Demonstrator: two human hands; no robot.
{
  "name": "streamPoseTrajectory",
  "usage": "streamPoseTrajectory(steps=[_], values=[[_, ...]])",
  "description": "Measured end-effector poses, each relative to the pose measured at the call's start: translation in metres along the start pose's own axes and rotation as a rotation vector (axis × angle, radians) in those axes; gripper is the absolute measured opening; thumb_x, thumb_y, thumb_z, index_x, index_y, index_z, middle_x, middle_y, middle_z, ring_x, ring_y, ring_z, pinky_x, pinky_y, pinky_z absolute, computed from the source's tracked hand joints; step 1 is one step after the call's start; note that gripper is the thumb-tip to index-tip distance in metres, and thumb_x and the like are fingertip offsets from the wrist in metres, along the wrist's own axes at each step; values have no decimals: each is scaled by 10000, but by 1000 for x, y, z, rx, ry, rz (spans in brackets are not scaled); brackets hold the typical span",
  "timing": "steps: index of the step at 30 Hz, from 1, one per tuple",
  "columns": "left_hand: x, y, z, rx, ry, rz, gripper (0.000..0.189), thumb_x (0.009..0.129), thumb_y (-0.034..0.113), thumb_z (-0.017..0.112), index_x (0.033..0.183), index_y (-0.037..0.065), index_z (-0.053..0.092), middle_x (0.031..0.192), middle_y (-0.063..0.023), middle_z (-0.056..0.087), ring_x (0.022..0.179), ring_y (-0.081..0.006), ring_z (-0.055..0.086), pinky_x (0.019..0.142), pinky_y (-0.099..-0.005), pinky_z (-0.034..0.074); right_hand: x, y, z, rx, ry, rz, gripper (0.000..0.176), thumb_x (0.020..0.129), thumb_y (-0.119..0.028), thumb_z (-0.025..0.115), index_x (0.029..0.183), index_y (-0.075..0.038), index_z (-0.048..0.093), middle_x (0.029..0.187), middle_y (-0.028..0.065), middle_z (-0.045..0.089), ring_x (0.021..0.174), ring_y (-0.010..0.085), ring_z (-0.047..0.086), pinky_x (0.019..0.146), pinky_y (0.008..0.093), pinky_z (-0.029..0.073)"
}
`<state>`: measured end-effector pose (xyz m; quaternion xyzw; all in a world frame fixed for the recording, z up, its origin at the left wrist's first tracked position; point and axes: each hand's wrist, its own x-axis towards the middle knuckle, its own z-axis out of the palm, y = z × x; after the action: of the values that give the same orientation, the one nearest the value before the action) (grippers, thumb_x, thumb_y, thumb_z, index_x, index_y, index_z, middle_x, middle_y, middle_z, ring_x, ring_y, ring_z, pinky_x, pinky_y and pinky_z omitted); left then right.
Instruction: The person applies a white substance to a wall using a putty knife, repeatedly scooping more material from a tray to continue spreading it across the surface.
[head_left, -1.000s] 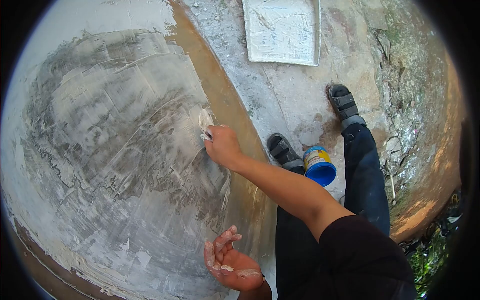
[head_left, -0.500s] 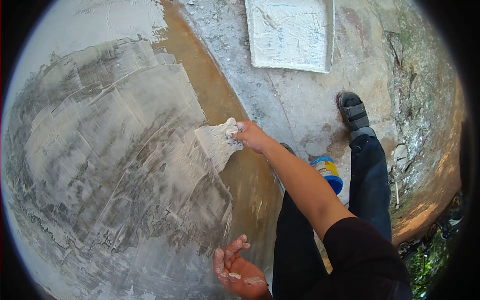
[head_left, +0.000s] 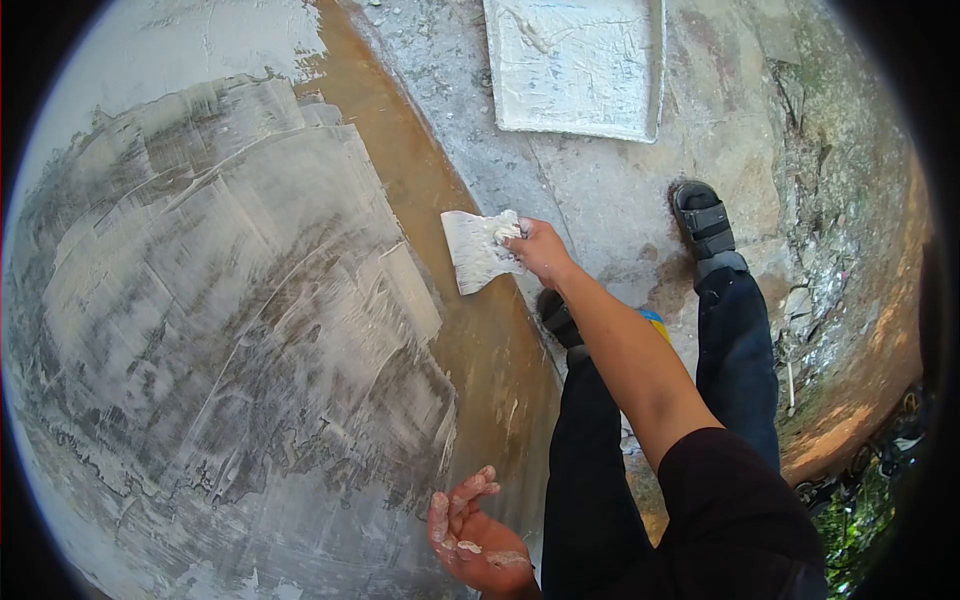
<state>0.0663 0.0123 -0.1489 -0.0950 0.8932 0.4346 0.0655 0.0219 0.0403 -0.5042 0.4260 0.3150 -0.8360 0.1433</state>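
My right hand (head_left: 542, 250) is closed round a putty knife (head_left: 472, 252) whose wide blade is coated in white putty. The blade overlaps the bare brown strip (head_left: 400, 175) along the wall's lower edge. Left of it, the wall (head_left: 240, 280) carries a large patch of thin, streaky grey-white putty. At the bottom, my left hand (head_left: 482, 548) is held near the wall with its fingers loosely bent and apart. White smears mark its fingers and palm, and nothing is in it.
A shallow tray (head_left: 655, 70) lined with white putty lies on the concrete ground at the top. My sandalled foot (head_left: 706, 218) stands right of centre. Behind my right forearm, a yellow and blue tub (head_left: 655, 322) shows only partly. Rubble and plants edge the far right.
My right hand has drawn the putty knife off the patch, rightward and slightly up over the brown strip. A fresh, lighter putty stroke shows where the blade was. My left hand has hardly moved.
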Motion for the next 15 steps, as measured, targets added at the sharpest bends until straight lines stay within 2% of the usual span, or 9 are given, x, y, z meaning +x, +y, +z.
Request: streamPoseTrajectory(steps=[2,4,5,7,10,12,14,15], values=[[-2,0,-3,-4,-26,13,528,902,349,257,1246,-43,338,1001,-192,554,874,-298,584,712,-332,465,-10,-23,3,63,31,-42,179,739,-106,618,888,-7,626,773,132,639,697,201,603,647,315,463],[-6,1,-5,5,-57,20,529,901,350,259,1246,-43,340,1001,-191,554,875,-297,585,713,-331,466,-22,-46,20,-509,109,-286,151,713,-124,605,818,-17,615,749,205,606,694,314,588,656,367,463],[-7,2,-6,17,-68,28,531,899,351,259,1244,-45,341,999,-192,556,878,-298,585,714,-331,466,-29,-56,31,-505,109,-285,151,713,-124,605,818,-17,615,749,205,606,694,314,588,656,367,463],[-12,4,-8,22,-74,42,534,897,352,260,1242,-47,343,997,-193,557,880,-298,586,716,-331,467,-43,-71,55,-689,204,-523,118,681,-124,583,736,-20,584,731,236,564,706,391,542,673,429,445],[-17,5,-10,4,-89,60,539,896,354,257,1239,-52,345,991,-197,559,884,-297,589,717,-331,469,-61,-85,91,-717,124,-607,97,674,-101,565,701,-10,550,716,212,561,725,388,532,687,459,428],[-22,8,-12,-10,-55,81,536,895,347,251,1237,-55,344,990,-199,560,876,-295,591,713,-331,470,-75,-82,118,-716,82,-626,128,667,-110,581,733,-5,550,731,193,571,765,373,531,697,440,429],[-29,12,-16,-19,-59,74,534,896,345,248,1236,-56,344,991,-200,559,873,-295,591,713,-332,469,-95,-86,142,-655,100,-763,123,650,-96,605,700,-23,520,674,166,538,708,347,510,674,415,413],[-32,15,-18,-32,-59,68,532,897,342,246,1234,-57,345,992,-200,559,869,-294,592,713,-334,469,-108,-90,151,-658,103,-770,123,650,-96,605,700,-23,520,674,166,538,708,347,510,674,415,413]])
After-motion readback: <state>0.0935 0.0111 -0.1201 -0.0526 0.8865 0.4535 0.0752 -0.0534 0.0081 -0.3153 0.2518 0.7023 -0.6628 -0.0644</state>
